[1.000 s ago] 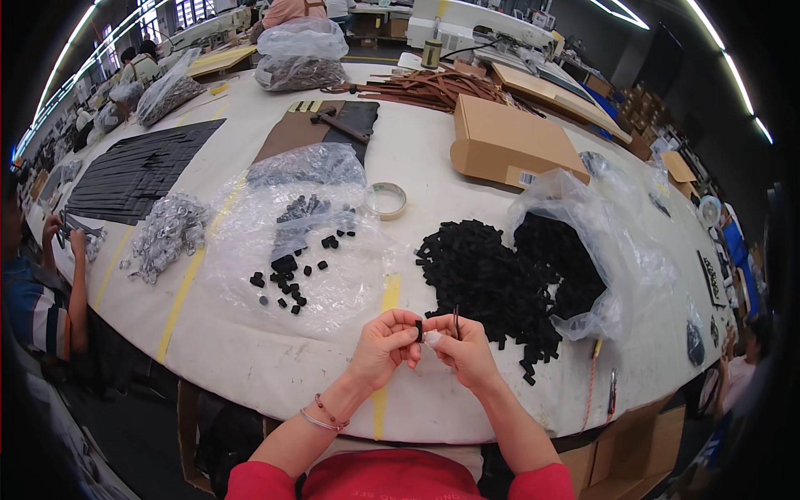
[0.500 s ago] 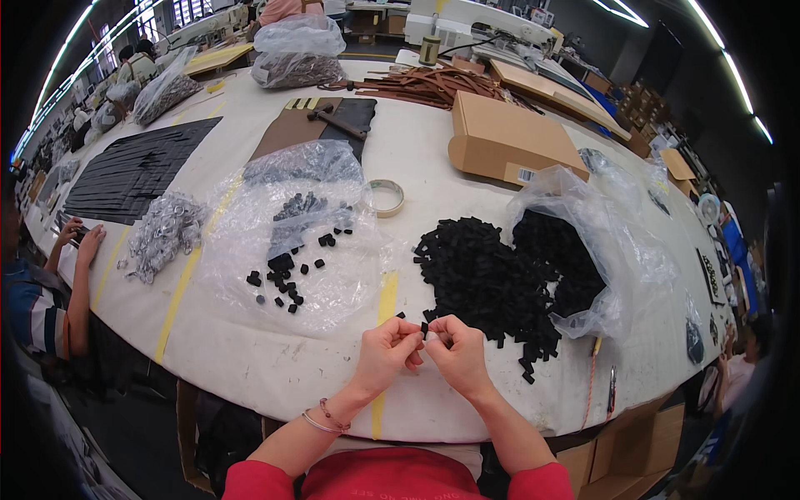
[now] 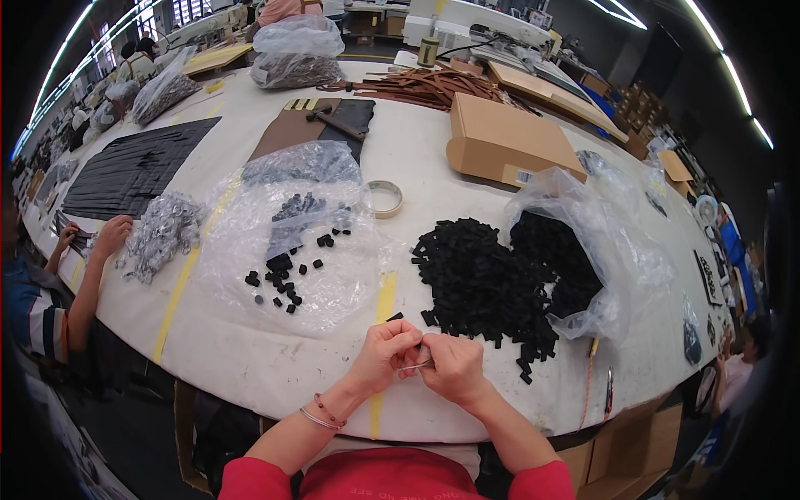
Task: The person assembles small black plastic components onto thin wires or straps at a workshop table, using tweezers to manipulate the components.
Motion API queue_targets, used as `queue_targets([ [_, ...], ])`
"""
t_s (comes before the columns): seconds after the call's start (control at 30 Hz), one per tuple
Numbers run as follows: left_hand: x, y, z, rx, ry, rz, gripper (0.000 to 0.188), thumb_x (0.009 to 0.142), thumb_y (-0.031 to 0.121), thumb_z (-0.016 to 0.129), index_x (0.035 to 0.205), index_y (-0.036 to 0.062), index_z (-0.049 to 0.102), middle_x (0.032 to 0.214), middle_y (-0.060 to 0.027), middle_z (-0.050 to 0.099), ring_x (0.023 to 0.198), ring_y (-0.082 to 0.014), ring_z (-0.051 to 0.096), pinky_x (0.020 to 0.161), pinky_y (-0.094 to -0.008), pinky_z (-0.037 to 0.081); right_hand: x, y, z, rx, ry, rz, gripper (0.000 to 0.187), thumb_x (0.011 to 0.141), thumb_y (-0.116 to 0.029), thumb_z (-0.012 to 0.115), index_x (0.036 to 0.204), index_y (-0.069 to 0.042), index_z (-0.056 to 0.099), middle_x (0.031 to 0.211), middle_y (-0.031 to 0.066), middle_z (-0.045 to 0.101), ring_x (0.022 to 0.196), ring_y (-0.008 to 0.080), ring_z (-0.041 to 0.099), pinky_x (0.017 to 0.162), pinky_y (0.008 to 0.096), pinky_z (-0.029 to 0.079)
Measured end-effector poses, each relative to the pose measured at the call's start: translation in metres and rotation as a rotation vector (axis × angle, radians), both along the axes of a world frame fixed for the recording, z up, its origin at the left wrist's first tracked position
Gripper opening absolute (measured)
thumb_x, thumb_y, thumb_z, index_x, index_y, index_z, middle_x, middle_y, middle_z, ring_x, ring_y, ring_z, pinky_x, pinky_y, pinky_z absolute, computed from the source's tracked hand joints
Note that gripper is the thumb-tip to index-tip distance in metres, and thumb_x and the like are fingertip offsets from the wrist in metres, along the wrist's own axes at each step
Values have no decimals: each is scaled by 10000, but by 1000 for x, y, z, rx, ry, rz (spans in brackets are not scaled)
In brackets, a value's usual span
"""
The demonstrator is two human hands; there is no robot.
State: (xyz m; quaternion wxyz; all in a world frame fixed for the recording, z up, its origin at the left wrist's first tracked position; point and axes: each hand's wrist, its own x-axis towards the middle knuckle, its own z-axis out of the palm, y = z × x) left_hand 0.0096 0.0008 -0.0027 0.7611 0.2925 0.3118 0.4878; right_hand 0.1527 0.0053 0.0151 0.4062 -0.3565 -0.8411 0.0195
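Observation:
My left hand and my right hand meet above the table's near edge, both closed in a pinch. Between the fingertips only a dark sliver of a small black piece shows. A thin, greyish, metallic-looking thing juts from under my right fingers toward the left hand; its kind is hidden. One loose black piece lies just beyond my left fingers. Past my right hand spreads a large heap of small black pieces, running into an open clear plastic bag.
Left of centre, a clear plastic sheet carries scattered black bits. Beyond it are a tape roll, a hammer and a cardboard box. At far left a co-worker's hand is beside grey metal parts. A pen-like tool lies at right.
My hands have drawn closer together, and the black piece between them is now mostly covered. The thin greyish thing has come into sight. The co-worker's hand has moved toward the grey parts.

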Motion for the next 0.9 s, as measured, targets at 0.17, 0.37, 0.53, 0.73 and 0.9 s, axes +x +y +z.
queue_targets([
  [0.17, -2, 1, 3, -103, -75, -144, 97, 787, 131, 550, 804, 43, 511, 626, -42, 536, 429, -89, 483, 373, -197, 358, 4, -1, -3, 13, 48, -20, 189, 554, 10, 604, 715, -44, 521, 529, 46, 505, 430, 194, 513, 395, 280, 391],
  [0.37, 0, 0, 0, -101, -68, -116, 103, 803, 139, 543, 773, 51, 500, 589, -15, 510, 409, -71, 452, 356, -170, 325, 3, -3, -3, 20, 40, -39, 180, 559, 7, 598, 712, -42, 516, 515, 43, 488, 420, 187, 504, 389, 281, 384],
  [0.53, 2, 1, -5, -93, -16, -99, 78, 779, 96, 546, 741, 51, 496, 559, -13, 491, 405, -67, 443, 351, -168, 308, 8, -3, -6, 67, -73, -21, 180, 548, -14, 598, 701, -45, 509, 507, 35, 476, 409, 182, 489, 385, 279, 377],
  [0.73, -3, 0, 1, -128, -50, -130, 29, 745, 9, 515, 761, 27, 499, 577, -29, 495, 396, -71, 398, 370, -190, 313, 8, 0, -4, -147, 176, 61, 106, 650, -33, 573, 750, -16, 544, 524, 30, 495, 405, 110, 467, 383, 233, 347],
  [0.9, -1, -1, 4, -82, -35, -128, 55, 722, -14, 548, 753, 19, 516, 559, -20, 501, 397, -47, 389, 364, -171, 293, 19, 7, 7, -1204, 713, 173, 92, 744, -89, 537, 797, -14, 544, 609, 14, 537, 441, 40, 405, 380, 191, 288],
])
